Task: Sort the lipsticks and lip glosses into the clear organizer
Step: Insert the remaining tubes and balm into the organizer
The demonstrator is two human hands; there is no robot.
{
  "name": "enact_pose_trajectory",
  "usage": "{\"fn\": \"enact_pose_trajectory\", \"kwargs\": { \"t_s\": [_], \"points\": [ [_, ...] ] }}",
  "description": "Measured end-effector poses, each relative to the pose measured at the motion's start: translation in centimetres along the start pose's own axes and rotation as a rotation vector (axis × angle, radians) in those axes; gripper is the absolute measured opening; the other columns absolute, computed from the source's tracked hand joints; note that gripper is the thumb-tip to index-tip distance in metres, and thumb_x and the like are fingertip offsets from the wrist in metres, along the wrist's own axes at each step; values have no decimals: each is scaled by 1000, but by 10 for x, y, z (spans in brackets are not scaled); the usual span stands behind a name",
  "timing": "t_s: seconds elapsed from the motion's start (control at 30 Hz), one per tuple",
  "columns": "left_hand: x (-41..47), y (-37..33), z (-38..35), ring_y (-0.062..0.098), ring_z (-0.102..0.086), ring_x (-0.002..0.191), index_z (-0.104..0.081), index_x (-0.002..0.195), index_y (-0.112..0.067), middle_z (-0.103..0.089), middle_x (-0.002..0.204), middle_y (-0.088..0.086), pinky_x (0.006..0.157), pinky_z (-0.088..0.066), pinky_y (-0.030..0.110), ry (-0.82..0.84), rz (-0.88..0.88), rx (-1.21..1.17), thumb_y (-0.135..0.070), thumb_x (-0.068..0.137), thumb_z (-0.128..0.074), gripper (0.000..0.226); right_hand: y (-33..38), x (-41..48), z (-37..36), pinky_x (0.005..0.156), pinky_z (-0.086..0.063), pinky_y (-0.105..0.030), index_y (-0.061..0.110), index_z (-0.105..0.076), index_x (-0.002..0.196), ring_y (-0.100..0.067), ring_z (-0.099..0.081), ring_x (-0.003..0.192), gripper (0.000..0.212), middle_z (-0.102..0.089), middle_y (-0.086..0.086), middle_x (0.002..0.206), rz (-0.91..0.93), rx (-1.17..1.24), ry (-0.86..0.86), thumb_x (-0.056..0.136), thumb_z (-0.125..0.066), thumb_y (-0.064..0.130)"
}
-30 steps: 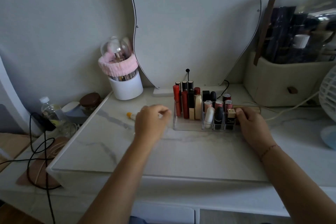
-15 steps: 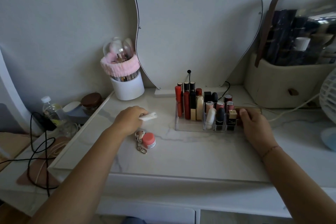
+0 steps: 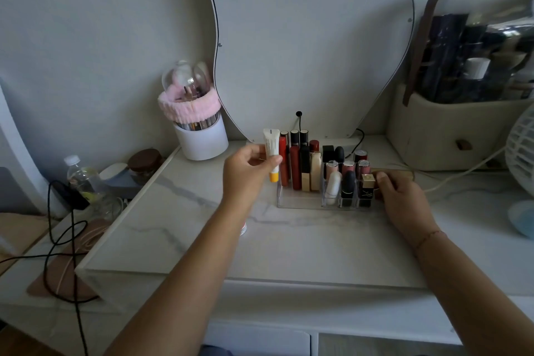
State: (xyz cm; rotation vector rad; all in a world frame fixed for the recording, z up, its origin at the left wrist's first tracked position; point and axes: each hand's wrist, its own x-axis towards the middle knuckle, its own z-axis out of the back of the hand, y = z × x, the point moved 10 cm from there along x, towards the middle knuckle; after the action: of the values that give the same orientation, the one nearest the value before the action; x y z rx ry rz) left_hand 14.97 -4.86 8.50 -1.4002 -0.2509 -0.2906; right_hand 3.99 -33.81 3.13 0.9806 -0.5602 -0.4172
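My left hand [image 3: 246,173] pinches a small white tube with a yellow cap [image 3: 272,150], holding it upright, cap down, just left of the clear organizer [image 3: 300,201]. The organizer stands on the marble tabletop and holds several red glosses [image 3: 295,166] in its left section and several lipsticks [image 3: 348,182] in its right cells. My right hand [image 3: 397,196] grips the organizer's right end, fingers curled by the gold-capped lipstick [image 3: 367,186]. A small pink-and-white item [image 3: 243,229] peeks out from under my left forearm.
A white brush holder with a pink band [image 3: 199,127] stands at the back left, a wavy mirror [image 3: 312,37] behind the organizer, a beige cosmetics case [image 3: 450,130] at the back right, a white fan [image 3: 520,147] at the right edge. Cables [image 3: 69,228] and a bottle [image 3: 82,179] sit left of the table.
My left hand picked the white tube up off the tabletop, lifted it and carried it right to the organizer's left side. The right hand stayed on the organizer.
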Motion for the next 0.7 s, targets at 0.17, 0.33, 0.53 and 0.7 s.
{"fn": "enact_pose_trajectory", "kwargs": {
  "t_s": [0.17, 0.33, 0.53, 0.7],
  "points": [
    [-10, 11, -21, 2, -62, 62, -67, 80, -18, -70, 74, -5, 65, -52, 20, -50, -17, 57, -16, 68, -81, 18, -1, 2, 0, 48, -34, -12, 19, -60, 85, 3, -51, 63, 21, -58, 10, 67, 7, -7, -4, 95, -42, 25],
    [-14, 13, -23, -5, -57, 59, -59, 72, -30, -62, 67, -17, 54, -40, 5, -89, -64, 177, -20, 67, -81, 25, -1, 2, -1, 51, -36, -17, 17, -61, 87, -4, -53, 64, 22, -61, -1, 71, 14, -8, 8, 95, -42, 25],
    [-13, 27, -21, 3, -56, 62, -64, 78, -18, -66, 75, -2, 53, -41, 7, -98, -33, 212, -19, 68, -81, 20, 2, 1, 0, 54, -34, -16, 18, -61, 87, -1, -50, 63, 21, -59, 1, 70, 27, -34, -2, 95, -42, 24],
    [-12, 28, -22, 3, -55, 63, -63, 81, -18, -64, 75, -3, 54, -40, 10, -95, -20, 218, -20, 68, -81, 22, 2, 1, 0, 54, -34, -17, 18, -60, 85, -8, -51, 63, 22, -58, 1, 69, 37, -45, 2, 95, -42, 24]
  ]
}}
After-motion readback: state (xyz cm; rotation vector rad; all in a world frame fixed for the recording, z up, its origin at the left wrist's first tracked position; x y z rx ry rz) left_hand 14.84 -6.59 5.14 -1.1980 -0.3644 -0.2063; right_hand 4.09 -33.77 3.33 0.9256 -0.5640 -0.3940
